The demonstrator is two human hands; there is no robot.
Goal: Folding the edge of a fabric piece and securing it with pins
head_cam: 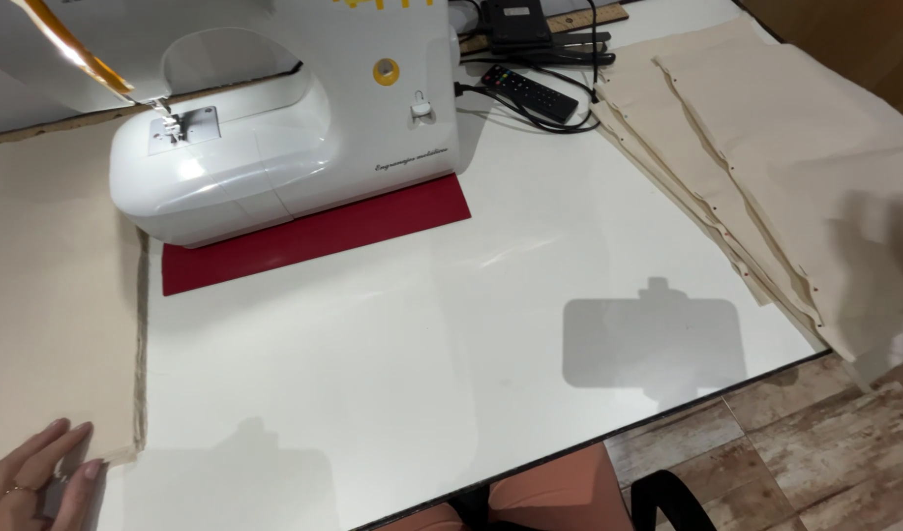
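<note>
Where fingers (38, 472) press: beige cloth (48, 295).

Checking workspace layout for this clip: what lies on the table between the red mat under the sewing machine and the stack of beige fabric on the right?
In the head view, only bare white tabletop, with a shadow on it.

A beige cloth (48, 295) is spread flat over the left part of the white table, reaching from the near edge up under the needle end of the sewing machine. Its right edge is folded into a narrow hem — slightly frayed — running straight toward the near corner, which is pressed down by fingertips of the left hand (33, 477).
</note>
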